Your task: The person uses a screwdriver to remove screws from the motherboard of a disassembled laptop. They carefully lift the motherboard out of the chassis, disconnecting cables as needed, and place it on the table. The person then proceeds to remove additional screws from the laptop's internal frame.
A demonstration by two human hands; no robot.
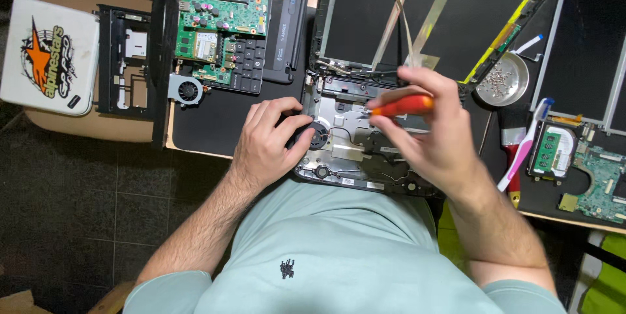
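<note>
Looking straight down from my head camera, I see my two bare hands working over an opened laptop base [352, 151] that lies on a dark mat on the desk [222, 118], right in front of my body.

My left hand [267, 141] rests palm down on the left edge of the laptop base, fingers curled loosely, its grip closed on nothing that I can make out; the thumb and fingertips touch a small round black fan [317, 136] set in the base.

My right hand [433, 128] has its grip closed around an orange-handled screwdriver [401, 105], held roughly level with the tip pointing left over the metal plate of the base. The hand is blurred.

Behind the base, the laptop's dark screen panel [417, 14] lies flat, with pale ribbon cables [401, 1] across it. To the right of my right hand sits a small round metal dish of screws [502, 80], and near it a brush with a red handle [515, 151] and a pink and white tool [528, 138]. Farther right lies a green circuit board [600, 177]. At upper left a second green motherboard [225, 7] rests on a keyboard [248, 66], beside a small fan [188, 89] and a black plastic frame [124, 59]. A white case with a sticker [49, 56] sits at far left.
</note>
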